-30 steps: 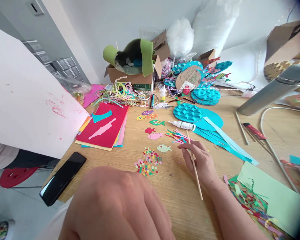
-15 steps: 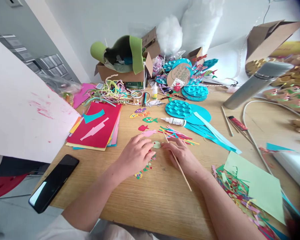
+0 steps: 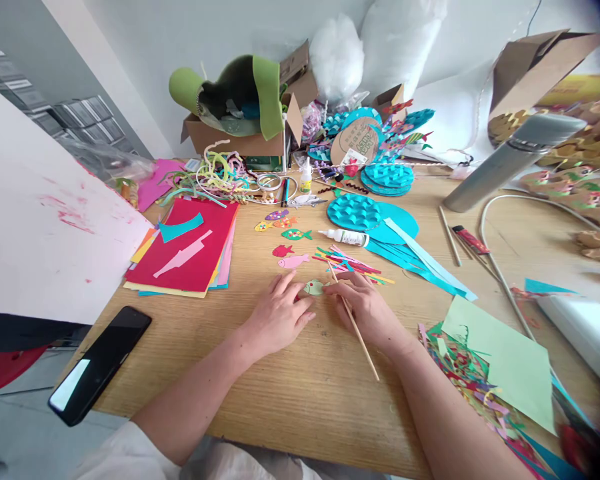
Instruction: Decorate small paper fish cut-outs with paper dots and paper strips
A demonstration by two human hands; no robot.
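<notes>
My right hand grips a thin wooden stick slanting across its fingers. Its fingertips touch the tail end of a pale green paper fish lying on the table. Just left of that fish, my left hand rests palm down with its fingers apart, holding nothing I can see. A bit of red shows by its fingertips; whatever lies beneath the palm is hidden. Farther up are a pink paper fish, a red one, a green one with dots and several more.
Beyond my right hand lie thin paper strips and a white glue bottle. Coloured paper sheets and a phone are at left. Paper scraps, a light green sheet and a grey flask occupy the right.
My left hand has come down nearer the table with its fingers more spread, and now covers the small coloured paper dots that showed beside it. My right hand still holds the stick.
</notes>
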